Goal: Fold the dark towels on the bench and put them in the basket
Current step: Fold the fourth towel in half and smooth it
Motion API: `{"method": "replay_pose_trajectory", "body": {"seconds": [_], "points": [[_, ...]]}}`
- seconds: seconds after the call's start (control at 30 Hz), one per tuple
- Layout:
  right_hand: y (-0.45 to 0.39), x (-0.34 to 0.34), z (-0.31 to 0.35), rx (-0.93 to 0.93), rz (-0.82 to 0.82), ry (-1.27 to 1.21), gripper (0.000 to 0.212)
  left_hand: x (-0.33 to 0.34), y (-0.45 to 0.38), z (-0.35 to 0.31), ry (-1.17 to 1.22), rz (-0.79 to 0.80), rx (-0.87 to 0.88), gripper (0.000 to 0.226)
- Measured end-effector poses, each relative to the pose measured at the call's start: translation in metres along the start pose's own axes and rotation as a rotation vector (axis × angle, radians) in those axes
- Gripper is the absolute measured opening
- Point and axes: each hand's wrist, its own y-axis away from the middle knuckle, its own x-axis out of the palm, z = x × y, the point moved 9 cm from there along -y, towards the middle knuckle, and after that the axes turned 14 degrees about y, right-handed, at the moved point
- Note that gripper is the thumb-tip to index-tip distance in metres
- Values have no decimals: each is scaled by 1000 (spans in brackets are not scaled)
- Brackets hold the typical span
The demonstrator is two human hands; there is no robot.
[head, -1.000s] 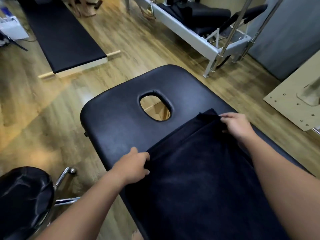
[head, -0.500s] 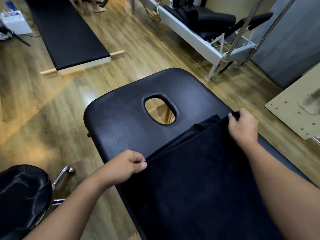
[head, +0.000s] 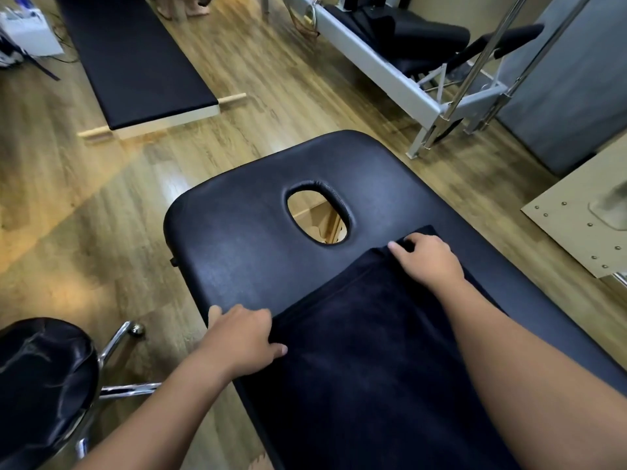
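Both hands grip the dark towel's (head: pixel 383 351) far corners, left hand (head: pixel 242 339) at the bench's (head: pixel 244 239) left edge, right hand (head: pixel 429 261) nearer the face hole (head: pixel 317 212); fingers seemingly curled into cloth; uneven pulling could skew the fold; no basket in view.

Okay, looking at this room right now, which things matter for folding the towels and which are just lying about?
For the job:
dark towel, spread on the bench
black padded bench with oval face hole
left hand, holding the towel's near-left corner
right hand, gripping the far corner

Just lying about:
black round stool on chrome legs
low black mat platform
grey metal-framed exercise machine
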Motion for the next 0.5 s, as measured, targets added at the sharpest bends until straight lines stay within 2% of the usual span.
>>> {"method": "replay_pose_trajectory", "body": {"seconds": [0.1,0.23,0.3,0.37,0.43,0.5], "points": [[2,-5,18,13,-16,225,48,4,-3,-9,-6,24,6,32],[-2,0,35,-14,17,392,15,1,-7,-7,-20,32,-10,31],[-10,-5,31,-25,-52,425,11,-5,-10,0,64,18,-50,31],[-21,-17,24,-14,-178,457,16,-10,-13,5,127,-7,-78,26],[-31,-35,17,19,-310,472,19,-11,-15,6,65,-1,-75,26],[-42,-48,12,24,-357,433,15,-10,-16,8,1,5,-66,29]]}}
